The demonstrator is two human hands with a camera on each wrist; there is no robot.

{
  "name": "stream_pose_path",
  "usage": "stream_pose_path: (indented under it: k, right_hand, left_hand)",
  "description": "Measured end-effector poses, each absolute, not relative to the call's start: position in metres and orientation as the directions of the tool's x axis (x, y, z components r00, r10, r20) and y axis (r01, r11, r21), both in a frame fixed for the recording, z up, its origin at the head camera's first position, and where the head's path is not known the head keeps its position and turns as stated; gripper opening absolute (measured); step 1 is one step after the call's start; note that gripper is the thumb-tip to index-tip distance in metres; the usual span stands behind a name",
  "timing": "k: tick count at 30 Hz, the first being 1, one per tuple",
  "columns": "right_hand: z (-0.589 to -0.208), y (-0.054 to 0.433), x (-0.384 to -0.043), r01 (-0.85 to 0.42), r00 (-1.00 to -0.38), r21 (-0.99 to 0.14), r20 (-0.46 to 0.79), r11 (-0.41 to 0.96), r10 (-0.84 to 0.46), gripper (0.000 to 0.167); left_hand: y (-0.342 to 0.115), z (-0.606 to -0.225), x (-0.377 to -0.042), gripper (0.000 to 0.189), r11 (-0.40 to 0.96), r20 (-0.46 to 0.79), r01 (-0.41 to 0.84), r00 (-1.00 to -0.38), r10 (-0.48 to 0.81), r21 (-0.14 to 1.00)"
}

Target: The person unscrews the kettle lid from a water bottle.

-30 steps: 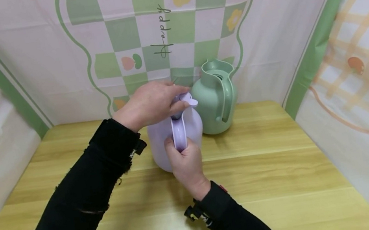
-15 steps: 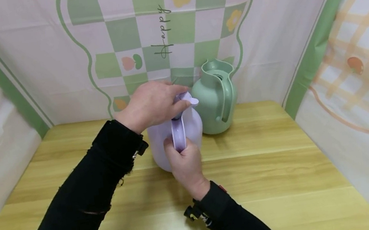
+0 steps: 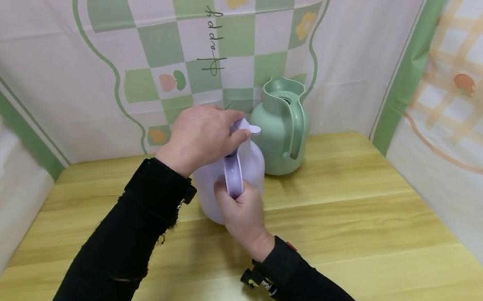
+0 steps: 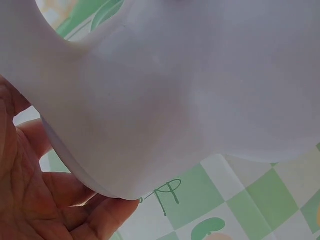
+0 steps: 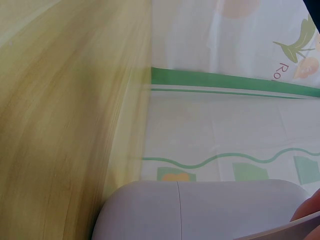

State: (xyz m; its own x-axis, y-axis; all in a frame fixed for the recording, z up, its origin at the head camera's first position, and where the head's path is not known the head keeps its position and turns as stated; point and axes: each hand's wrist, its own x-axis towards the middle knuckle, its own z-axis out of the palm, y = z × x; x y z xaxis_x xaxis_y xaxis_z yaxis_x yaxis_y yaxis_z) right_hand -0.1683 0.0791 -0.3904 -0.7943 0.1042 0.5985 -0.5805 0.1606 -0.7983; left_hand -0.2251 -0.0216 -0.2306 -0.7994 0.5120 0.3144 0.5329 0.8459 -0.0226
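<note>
A lavender thermos jug (image 3: pixel 251 162) stands on the table in the head view, its handle (image 3: pixel 233 172) facing me. My right hand (image 3: pixel 246 217) grips that handle low down, thumb on its left side. From above, my left hand (image 3: pixel 201 133) bends over the jug's mouth and holds the lid, whose small tab (image 3: pixel 255 129) sticks out to the right past the thumb. Most of the lid is hidden under this hand. In the left wrist view, curled fingers (image 4: pixel 70 190) lie along the jug's upper edge. The jug's body (image 5: pixel 145 210) fills the bottom of the right wrist view.
Just behind and to the right stands a green thermos jug (image 3: pixel 279 139) with a wavy rim, overlapped by the lavender one. Both rest on a wood-grain table (image 3: pixel 353 238). A printed curtain (image 3: pixel 196 37) closes off the back, with more cloth at both sides.
My left hand and wrist have shifted slightly to the right, and the lid's tab has moved a little right and up. The right hand and the jug's body stay in place.
</note>
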Motion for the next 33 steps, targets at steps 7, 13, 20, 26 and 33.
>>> stream_pose_path:
  k: [7,13,20,26,33]
  right_hand:
    - [-0.3914,0.0795,-0.1682,-0.581,-0.796,-0.799,0.597,0.154,0.093,0.044]
    - [-0.3916,0.0799,-0.1677,-0.579,-0.801,-0.803,0.592,0.14,0.089,0.044]
    - [-0.3905,0.0796,-0.167,-0.578,-0.802,-0.804,0.591,0.14,0.087,0.044]
    - [-0.391,0.0791,-0.1674,-0.58,-0.801,-0.803,0.593,0.137,0.085,0.044]
    - [-0.3909,0.0789,-0.1673,-0.602,-0.784,-0.785,0.616,0.146,0.078,0.044]
  left_hand:
    - [-0.0204,-0.2312,-0.2232,0.039,0.854,0.327,0.52,-0.804,0.496,-0.017]
    - [-0.0184,-0.2312,-0.2217,0.044,0.873,0.317,0.488,-0.825,0.468,-0.018]
    - [-0.0165,-0.2319,-0.2216,0.047,0.886,0.307,0.463,-0.84,0.447,-0.023]
    - [-0.0156,-0.2321,-0.2215,0.047,0.893,0.312,0.448,-0.845,0.434,-0.027]
    - [-0.0152,-0.2325,-0.2203,0.049,0.895,0.326,0.445,-0.842,0.43,-0.032]
